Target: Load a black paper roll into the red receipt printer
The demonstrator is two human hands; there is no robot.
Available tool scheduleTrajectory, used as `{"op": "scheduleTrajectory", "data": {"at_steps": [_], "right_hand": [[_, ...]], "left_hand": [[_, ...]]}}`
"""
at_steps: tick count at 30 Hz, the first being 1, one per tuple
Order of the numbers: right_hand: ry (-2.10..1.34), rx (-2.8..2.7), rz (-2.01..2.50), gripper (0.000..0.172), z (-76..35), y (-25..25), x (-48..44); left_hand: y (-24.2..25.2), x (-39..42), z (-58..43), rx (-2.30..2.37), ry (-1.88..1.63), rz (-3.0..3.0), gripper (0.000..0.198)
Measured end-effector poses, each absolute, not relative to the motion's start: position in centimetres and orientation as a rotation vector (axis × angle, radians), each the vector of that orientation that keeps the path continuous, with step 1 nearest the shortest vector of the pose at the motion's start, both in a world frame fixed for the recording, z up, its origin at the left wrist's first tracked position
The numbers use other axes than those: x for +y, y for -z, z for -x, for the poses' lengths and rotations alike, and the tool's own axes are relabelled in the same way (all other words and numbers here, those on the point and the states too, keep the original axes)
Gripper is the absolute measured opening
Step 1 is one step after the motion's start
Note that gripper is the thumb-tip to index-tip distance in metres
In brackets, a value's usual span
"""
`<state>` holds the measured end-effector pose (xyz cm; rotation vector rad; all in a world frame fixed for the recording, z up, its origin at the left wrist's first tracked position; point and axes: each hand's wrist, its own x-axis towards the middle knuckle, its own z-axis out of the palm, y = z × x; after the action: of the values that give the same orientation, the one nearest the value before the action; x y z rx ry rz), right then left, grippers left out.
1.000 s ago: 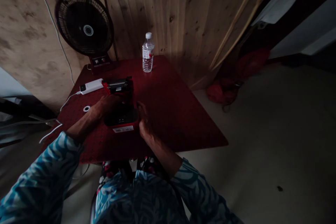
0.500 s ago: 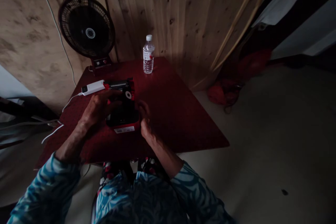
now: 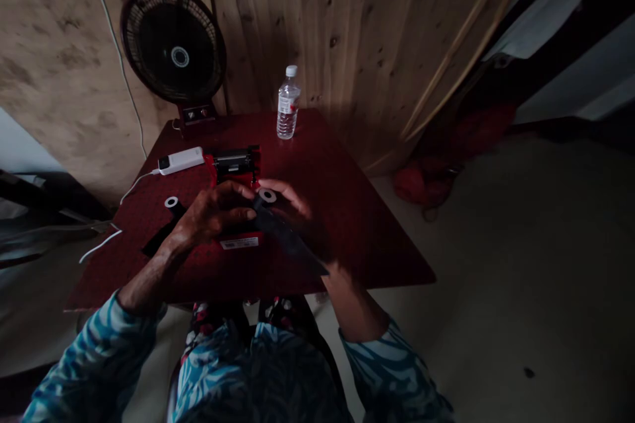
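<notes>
A dark paper roll with a pale ringed core is between my hands, its loose dark strip hanging down toward my right wrist. My right hand grips the roll from the right, fingers curled round its far side. From the left, my left hand pinches the roll's near edge between thumb and fingers. Under and behind my hands stands a small red printer-like machine with a white label on its front; its black inner part shows at the back. Another roll with a dark strip is beside my left forearm.
A white power bank with a cable lies left of the machine. Farther back on the red table stand a water bottle and a black fan. A wooden wall is behind the table.
My left hand has drawn back from inside the machine, and my right hand has come up from its side. The roll is now held between both. A second roll shows at the left.
</notes>
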<state>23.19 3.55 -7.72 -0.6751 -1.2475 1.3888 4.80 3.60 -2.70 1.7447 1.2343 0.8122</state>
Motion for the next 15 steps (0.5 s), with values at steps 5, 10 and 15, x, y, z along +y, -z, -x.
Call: {"op": "scheduleTrajectory", "data": {"at_steps": [5,10,15], "right_hand": [[-1.117,-1.262,0.801,0.034,-24.6,8.4,6.0],[-0.662,-1.255,1.151,0.051,-31.4,13.1,11.6],[-0.639,-1.191,1.424,0.061,-35.1,18.5,13.5]], "left_hand": [[1.4,2.5,-1.1,1.526,-1.023,-1.916,0.041],[2.4,2.5,7.4,2.177,-0.997,-1.756,0.026],[7.1,3.2,11.2,2.129,-0.735,-1.800,0.026]]}}
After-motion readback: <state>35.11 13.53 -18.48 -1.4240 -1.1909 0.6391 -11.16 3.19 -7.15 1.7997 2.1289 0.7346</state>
